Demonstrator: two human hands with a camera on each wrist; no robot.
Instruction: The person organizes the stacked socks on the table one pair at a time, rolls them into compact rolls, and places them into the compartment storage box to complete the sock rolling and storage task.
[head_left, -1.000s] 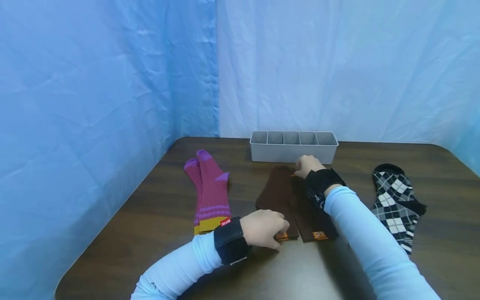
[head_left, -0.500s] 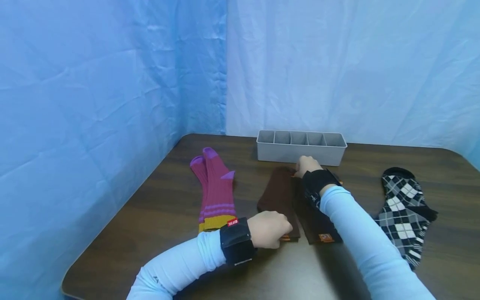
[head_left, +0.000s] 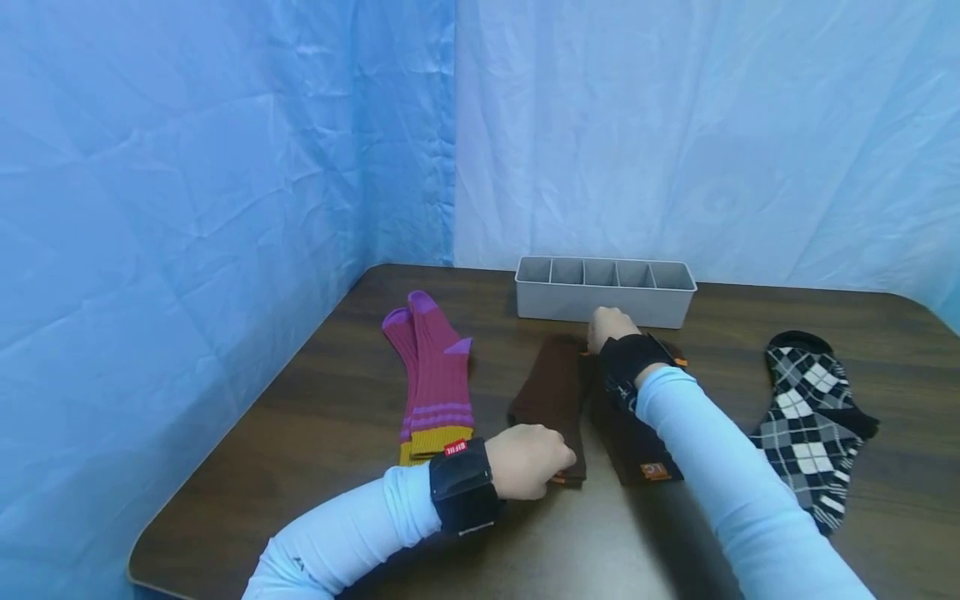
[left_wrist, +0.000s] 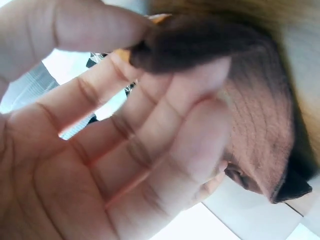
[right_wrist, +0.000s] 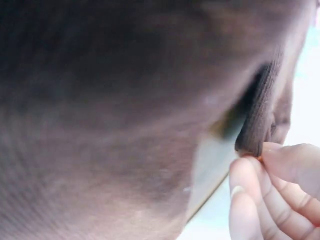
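Note:
Two brown socks lie side by side mid-table, a left brown sock (head_left: 546,396) and a right brown sock (head_left: 626,437) with an orange tag at its near end. My left hand (head_left: 531,461) pinches the near end of the left brown sock; in the left wrist view, thumb and fingers hold its dark edge. At the far end, my right hand (head_left: 611,327) pinches the same sock by an orange-edged part, seen in the right wrist view as a ribbed brown end (right_wrist: 257,120) between thumb and fingers. My right wrist and forearm hide part of the right brown sock.
Behind the socks stands a grey divided box (head_left: 600,302) with several compartments. Purple socks with yellow cuffs (head_left: 435,375) lie to the left. Black-and-white argyle socks (head_left: 810,425) lie to the right. Blue curtains (head_left: 300,150) border the dark wooden table (head_left: 315,467).
The left brown sock has shifted slightly left with both hands, widening the gap between the two brown socks at their near ends. The head view has turned a little.

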